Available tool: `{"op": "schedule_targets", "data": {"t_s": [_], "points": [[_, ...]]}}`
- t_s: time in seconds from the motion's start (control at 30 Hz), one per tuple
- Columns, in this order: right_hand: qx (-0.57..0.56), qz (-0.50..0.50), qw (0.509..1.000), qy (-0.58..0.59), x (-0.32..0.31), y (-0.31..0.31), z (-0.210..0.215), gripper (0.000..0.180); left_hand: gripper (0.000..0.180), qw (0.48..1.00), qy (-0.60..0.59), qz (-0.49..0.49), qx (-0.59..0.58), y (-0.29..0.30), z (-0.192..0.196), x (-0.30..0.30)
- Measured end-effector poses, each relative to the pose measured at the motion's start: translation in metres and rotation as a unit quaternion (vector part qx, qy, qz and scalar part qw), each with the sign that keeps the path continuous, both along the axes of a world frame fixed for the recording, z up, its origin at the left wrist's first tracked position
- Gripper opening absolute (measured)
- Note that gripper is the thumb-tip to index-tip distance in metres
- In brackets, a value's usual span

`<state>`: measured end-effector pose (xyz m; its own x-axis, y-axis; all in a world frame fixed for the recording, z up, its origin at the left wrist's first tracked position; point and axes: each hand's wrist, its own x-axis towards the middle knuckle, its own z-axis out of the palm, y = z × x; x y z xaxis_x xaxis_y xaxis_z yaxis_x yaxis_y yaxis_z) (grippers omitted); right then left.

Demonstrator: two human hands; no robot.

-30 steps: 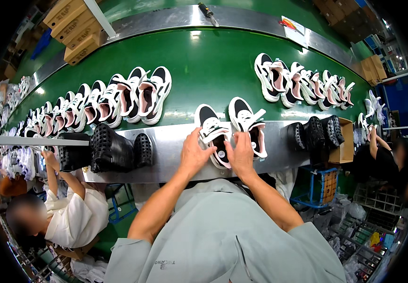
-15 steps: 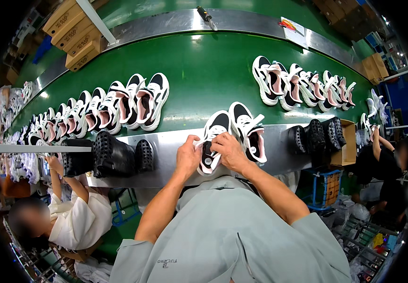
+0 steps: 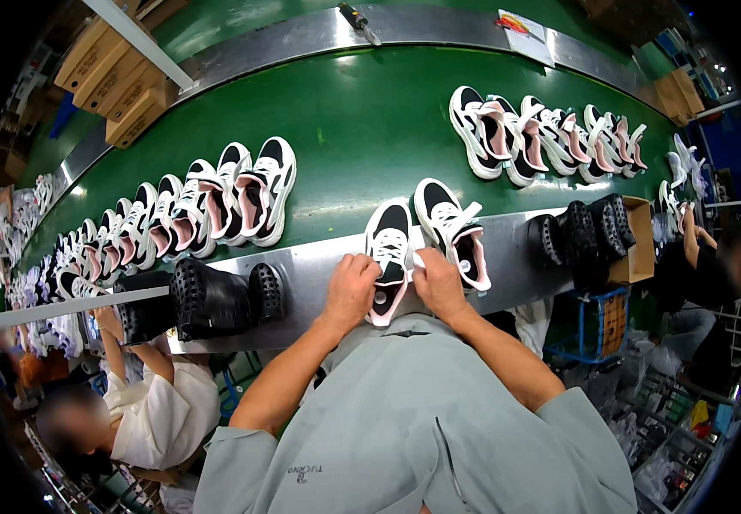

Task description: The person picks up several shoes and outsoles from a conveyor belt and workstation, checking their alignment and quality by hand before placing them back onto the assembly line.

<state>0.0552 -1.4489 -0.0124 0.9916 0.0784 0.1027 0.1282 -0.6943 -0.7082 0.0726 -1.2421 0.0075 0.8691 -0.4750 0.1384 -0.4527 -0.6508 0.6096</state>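
Note:
A black and white sneaker (image 3: 388,224) with a pink lining lies on the metal ledge (image 3: 319,272) right in front of me, toe pointing away. At the left side of its opening, my left hand (image 3: 353,289) is closed, its fingertips pinching the shoe's edge. My right hand (image 3: 439,284) is closed on the other side, with a white strap of the sneaker at its fingers. The matching sneaker (image 3: 439,206) stands close by on the right, its white strap sticking up. Between my hands a dark insole shows inside the opening.
Rows of similar sneakers (image 3: 276,184) (image 3: 476,128) line the green conveyor belt (image 3: 362,111) at left and right. Black ridged shoe forms (image 3: 212,295) (image 3: 578,240) stand on the ledge on both sides, with a cardboard box (image 3: 639,244) at right. Co-workers (image 3: 161,411) sit at both sides.
My right hand has come out of the shoe's opening and moved right, apart from my left hand. The view has shifted slightly, and the left row of sneakers sits lower and further left.

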Motion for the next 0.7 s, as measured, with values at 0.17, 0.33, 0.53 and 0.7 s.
{"op": "schedule_targets", "data": {"t_s": [0.17,0.33,0.53,0.7], "points": [[0.215,-0.047,0.958,0.182,0.002,-0.009,-0.009,0.009,0.027,0.991,-0.053,-0.105,0.062,-0.004,0.011,-0.003],[0.233,-0.002,0.956,0.180,0.008,-0.009,0.000,0.009,0.008,0.969,-0.118,-0.186,0.112,-0.021,0.014,-0.002],[0.300,0.067,0.923,0.229,0.020,-0.017,0.027,0.024,0.029,0.978,-0.006,-0.209,0.017,-0.003,0.020,-0.016],[0.336,0.118,0.863,0.357,0.030,-0.027,0.047,0.034,0.051,0.989,0.144,0.045,0.000,0.014,0.021,-0.045]]}}
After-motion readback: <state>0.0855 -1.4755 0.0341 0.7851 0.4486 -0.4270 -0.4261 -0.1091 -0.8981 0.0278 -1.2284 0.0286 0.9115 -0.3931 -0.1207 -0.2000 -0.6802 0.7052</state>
